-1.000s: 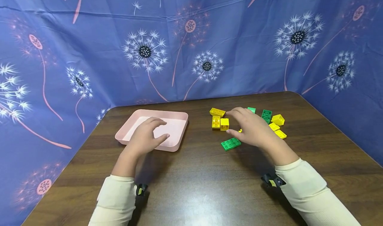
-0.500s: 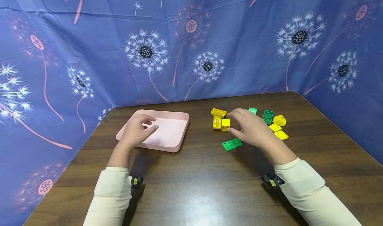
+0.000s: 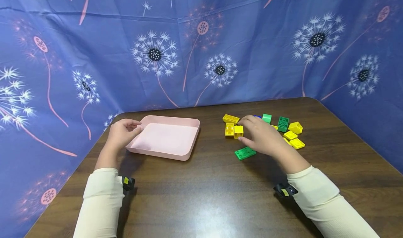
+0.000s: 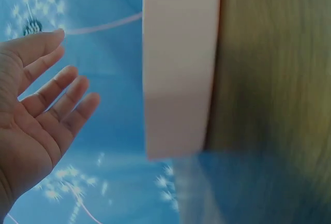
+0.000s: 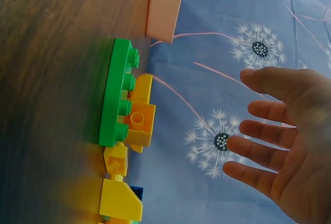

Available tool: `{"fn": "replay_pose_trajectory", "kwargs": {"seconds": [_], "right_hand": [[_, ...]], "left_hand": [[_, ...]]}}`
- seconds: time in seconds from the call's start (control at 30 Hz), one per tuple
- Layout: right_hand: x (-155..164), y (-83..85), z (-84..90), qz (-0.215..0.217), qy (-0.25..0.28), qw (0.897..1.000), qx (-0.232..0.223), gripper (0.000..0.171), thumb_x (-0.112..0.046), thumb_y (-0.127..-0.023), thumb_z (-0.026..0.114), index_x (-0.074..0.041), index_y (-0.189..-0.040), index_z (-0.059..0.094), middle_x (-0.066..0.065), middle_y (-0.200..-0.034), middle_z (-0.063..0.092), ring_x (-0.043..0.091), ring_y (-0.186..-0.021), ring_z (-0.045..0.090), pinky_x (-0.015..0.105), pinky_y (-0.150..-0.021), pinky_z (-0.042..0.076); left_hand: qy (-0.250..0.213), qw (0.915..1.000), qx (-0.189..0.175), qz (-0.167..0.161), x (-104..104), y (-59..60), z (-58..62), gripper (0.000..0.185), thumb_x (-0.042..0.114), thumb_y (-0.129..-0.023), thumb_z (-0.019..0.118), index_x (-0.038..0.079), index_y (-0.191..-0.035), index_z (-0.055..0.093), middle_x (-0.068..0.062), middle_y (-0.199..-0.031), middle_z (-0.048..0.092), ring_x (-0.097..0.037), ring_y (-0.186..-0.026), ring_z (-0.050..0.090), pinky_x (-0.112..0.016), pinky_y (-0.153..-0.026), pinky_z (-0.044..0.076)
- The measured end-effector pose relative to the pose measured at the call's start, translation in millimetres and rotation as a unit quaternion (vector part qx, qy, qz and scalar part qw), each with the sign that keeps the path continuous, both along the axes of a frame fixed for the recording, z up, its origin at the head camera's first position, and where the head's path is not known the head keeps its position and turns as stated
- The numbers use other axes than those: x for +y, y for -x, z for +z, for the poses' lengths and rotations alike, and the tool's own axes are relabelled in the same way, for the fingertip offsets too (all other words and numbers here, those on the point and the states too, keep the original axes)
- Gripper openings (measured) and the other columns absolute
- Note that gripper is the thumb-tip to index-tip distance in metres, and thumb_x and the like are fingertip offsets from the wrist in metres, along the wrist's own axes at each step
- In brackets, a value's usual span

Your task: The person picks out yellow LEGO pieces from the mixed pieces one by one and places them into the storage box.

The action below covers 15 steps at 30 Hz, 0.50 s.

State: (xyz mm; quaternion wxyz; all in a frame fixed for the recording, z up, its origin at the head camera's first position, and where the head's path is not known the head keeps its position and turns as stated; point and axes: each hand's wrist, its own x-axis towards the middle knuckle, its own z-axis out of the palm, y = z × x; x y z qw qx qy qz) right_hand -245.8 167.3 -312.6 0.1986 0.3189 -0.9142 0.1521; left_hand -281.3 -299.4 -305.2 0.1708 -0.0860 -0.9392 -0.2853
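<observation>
A shallow pink tray (image 3: 189, 147) with nothing in it sits left of centre on the brown table (image 3: 207, 192). My left hand (image 3: 123, 132) hovers at its far-left corner. In the left wrist view this hand (image 4: 44, 97) is relaxed with straight fingers, apart from the tray's wall (image 4: 178, 63). My right hand (image 3: 260, 135) is spread open over a loose group of bricks. A flat green brick (image 3: 245, 153) lies just below its thumb. Yellow bricks (image 3: 233, 130) lie at its fingertips. In the right wrist view the open palm (image 5: 282, 136) holds nothing above the green brick (image 5: 116, 100).
More bricks lie right of my right hand: a small green one (image 3: 267, 118), a dark green one (image 3: 283, 123) and several yellow ones (image 3: 295, 127). A blue dandelion-print cloth (image 3: 201, 49) walls in the table at the back and sides.
My left hand has moved left, from over the tray's floor to its far-left corner. My right hand has stayed over the bricks, shifting only slightly.
</observation>
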Motion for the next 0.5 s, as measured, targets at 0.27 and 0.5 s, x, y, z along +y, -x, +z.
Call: {"fn": "replay_pose_trajectory", "kwargs": {"seconds": [0.27,0.5], "right_hand": [[1.6,2.3,-0.6,-0.008,-0.004,1.000,-0.006,0.045,-0.018,-0.082,0.078,0.005,-0.117,0.061,0.018,-0.116,0.060,0.035,-0.107,0.057,0.050,-0.092,0.049],[0.2,2.8,-3.4,-0.012,-0.008,1.000,-0.010,0.045,-0.021,-0.082,0.078,0.002,-0.117,0.062,0.017,-0.118,0.059,0.035,-0.107,0.057,0.049,-0.090,0.050]], "left_hand": [[-0.040,0.9956,-0.061,0.058,-37.6,20.0,-12.7,0.035,0.021,-0.092,0.067,-0.004,-0.117,0.065,-0.025,-0.110,0.067,-0.039,-0.102,0.062,-0.050,-0.088,0.051],[-0.093,0.9783,-0.178,0.051,-57.6,40.9,-25.1,0.047,0.018,-0.094,0.065,-0.010,-0.130,0.053,-0.032,-0.126,0.055,-0.039,-0.109,0.059,-0.041,-0.080,0.057]]}}
